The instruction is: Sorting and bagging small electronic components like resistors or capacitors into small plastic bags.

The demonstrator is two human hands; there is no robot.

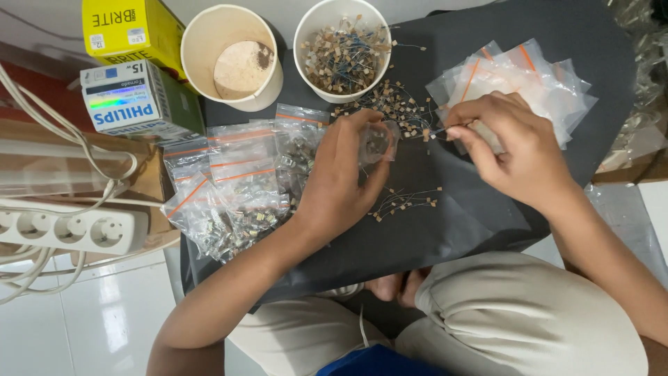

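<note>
My left hand (344, 174) curled around a small clear bag (379, 141), holding it open above the dark mat (445, 223), while my right hand (511, 150) pinched a tiny wire-legged component (429, 132) just beside the bag's mouth. Loose components (403, 202) lay scattered on the mat between my wrists. Filled bags (229, 188) were heaped to the left, empty bags (522, 76) behind my right hand, and a white cup of components (342, 50) stood beyond, next to a second cup (232, 56).

The yellow box (132, 28) is cut off at the top edge; the left hand (341, 181) hides part of the small clear bag (379, 143).
</note>
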